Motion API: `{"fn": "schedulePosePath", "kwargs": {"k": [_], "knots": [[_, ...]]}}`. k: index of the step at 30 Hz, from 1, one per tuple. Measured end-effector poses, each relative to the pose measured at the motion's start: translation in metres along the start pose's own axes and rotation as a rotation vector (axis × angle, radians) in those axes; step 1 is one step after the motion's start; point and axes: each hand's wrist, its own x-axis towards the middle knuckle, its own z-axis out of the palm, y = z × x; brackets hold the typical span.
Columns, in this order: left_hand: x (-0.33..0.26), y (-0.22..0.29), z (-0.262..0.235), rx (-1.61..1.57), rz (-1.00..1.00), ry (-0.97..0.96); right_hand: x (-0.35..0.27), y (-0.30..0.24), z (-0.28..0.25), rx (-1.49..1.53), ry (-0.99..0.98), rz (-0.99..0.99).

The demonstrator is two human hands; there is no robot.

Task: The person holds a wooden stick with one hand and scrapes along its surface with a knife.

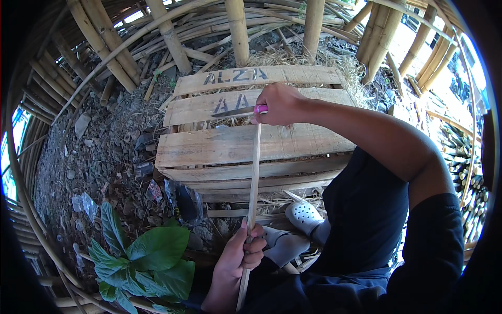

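My left hand (243,254) is wrapped round the lower part of a long, thin bamboo strip (254,175), low in the view in front of my body. The strip runs up and away over the near edge of a wooden crate (209,145). At its upper end my right hand (282,104) is closed round a knife, whose handle shows pink. The knife's dark blade (232,112) points left above the crate slats. Blade and strip end meet close to my right fingers; whether they touch, I cannot tell.
A leafy green plant (151,256) grows at the lower left. Stony ground with plastic scraps (83,204) lies left of the crate. Bamboo posts (238,31) and piled canes stand behind it. My feet in grey clogs (303,217) are by the crate's near side; cut bamboo (470,178) is stacked right.
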Motion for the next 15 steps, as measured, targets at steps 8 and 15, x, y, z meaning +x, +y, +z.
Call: {"fn": "schedulePosePath", "kwargs": {"k": [8, 15], "knots": [[0.0, 0.001, 0.002, 0.018, 0.004, -0.003, -0.003, -0.003, 0.008, -0.395, 0.154, -0.295], [0.0, -0.001, 0.003, 0.008, 0.005, 0.006, -0.003, -0.006, 0.019, -0.492, 0.178, -0.336]]}}
